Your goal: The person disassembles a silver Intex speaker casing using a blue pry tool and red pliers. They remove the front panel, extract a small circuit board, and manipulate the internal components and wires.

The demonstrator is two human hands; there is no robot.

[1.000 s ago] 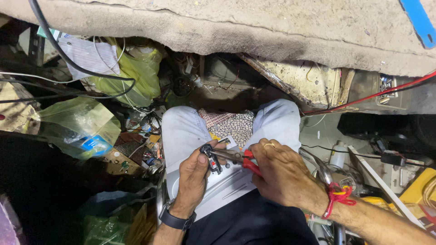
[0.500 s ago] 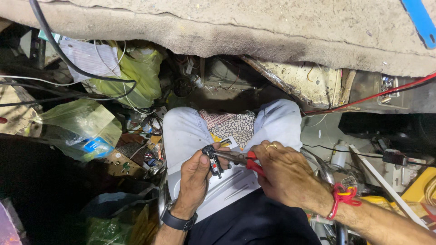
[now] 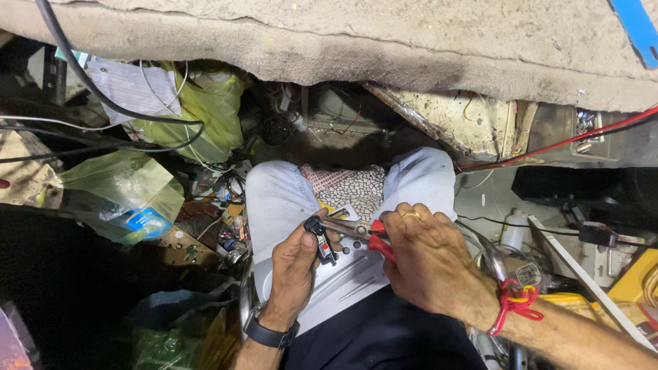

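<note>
A seated person works over the lap, both forearms reaching in from the bottom of the head view. The left hand (image 3: 296,264), a dark watch (image 3: 269,336) on its wrist, is curled palm inward, thumb and fingers pinched shut on a small black part (image 3: 322,241) held upright just above the knees. The right hand (image 3: 428,264), a ring on one finger and a red thread (image 3: 510,305) tied at the wrist, is closed over the red handles of a pair of pliers (image 3: 356,229); its knuckles face up and the wrist bends slightly inward. The pliers lie nearly level, their metal tip meeting the top of the black part. Both hands hover over a pale metal sheet (image 3: 346,288) resting across the light trousers (image 3: 281,199). Green plastic bags (image 3: 123,188) and loose wires crowd the floor to the left.
</note>
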